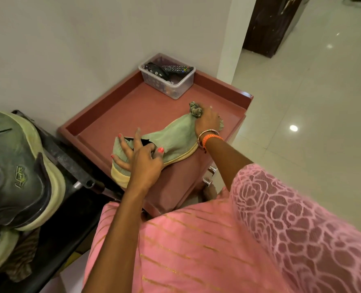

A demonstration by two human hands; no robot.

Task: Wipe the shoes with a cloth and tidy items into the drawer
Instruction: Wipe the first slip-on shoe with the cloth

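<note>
Two hands work on one green shoe; the left hand (140, 157) grips the heel end of the shoe (171, 140), fingers spread over the collar and thumb hooked at the opening; the right hand (208, 121) presses a crumpled cloth (195, 109) against the toe, fingers curled over it; the shoe lies on its side on the reddish bench (120, 115), its heel jutting past the front edge; a clear plastic box (168, 81) holding a remote control (176, 69) sits at the back of the bench against the wall; a second pair of green shoes (16, 172) rests on a dark rack to the left; metal drawer knobs (209, 176) show below the bench.
</note>
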